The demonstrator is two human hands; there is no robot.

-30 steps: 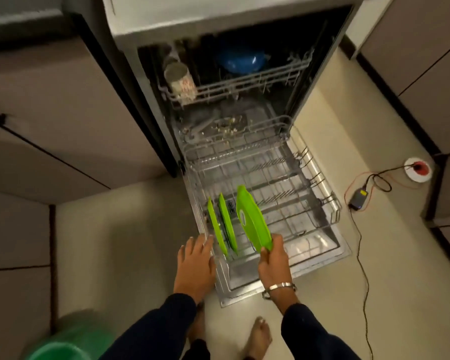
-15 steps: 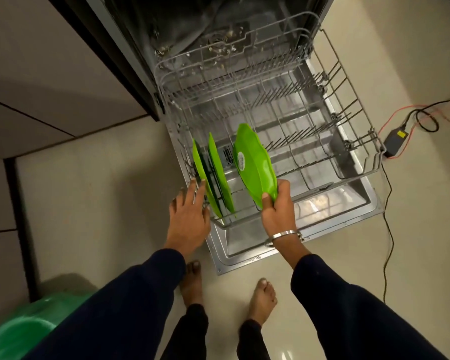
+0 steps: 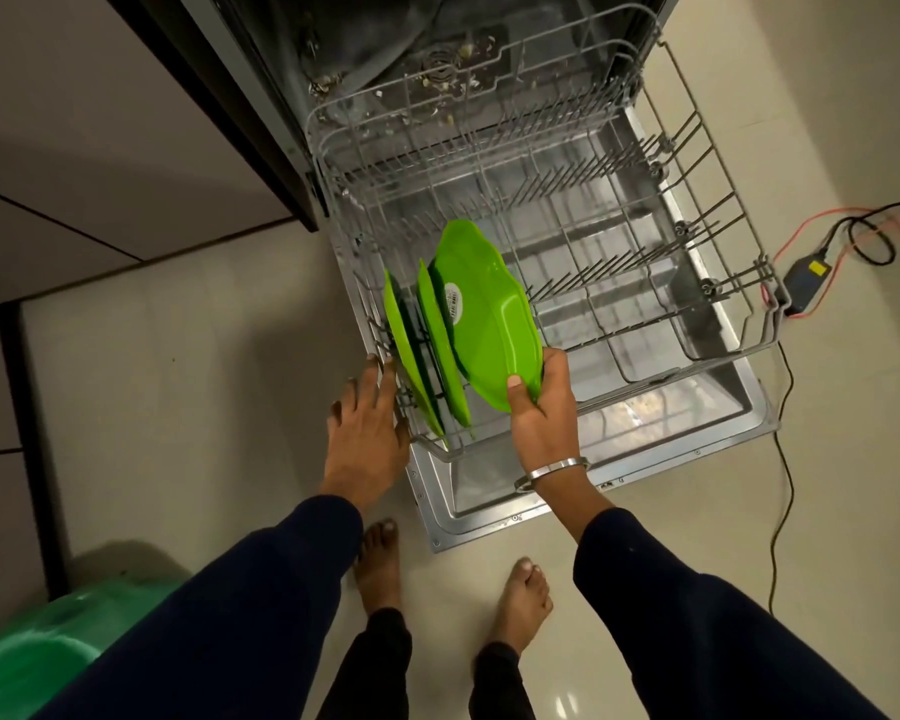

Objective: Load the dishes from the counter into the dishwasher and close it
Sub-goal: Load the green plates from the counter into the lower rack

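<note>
Plate [image 3: 489, 314] lowered beside racked plates [image 3: 427, 350], right hand [image 3: 541, 407] gripping.

The floor [image 3: 178, 366] is pale cream tile, glossy enough to throw back a small glint of light near the bottom edge. Beige cabinets [image 3: 89, 148] fill the left side, their panels split by thin dark seams and edged in black. A green bin [image 3: 37, 652] (blurred, so little detail) sits in the lower left corner. To the right, a black cable [image 3: 780, 491] trails across the tile to a dark adapter [image 3: 806, 285], with an orange wire [image 3: 822, 220] looping beside it.
</note>
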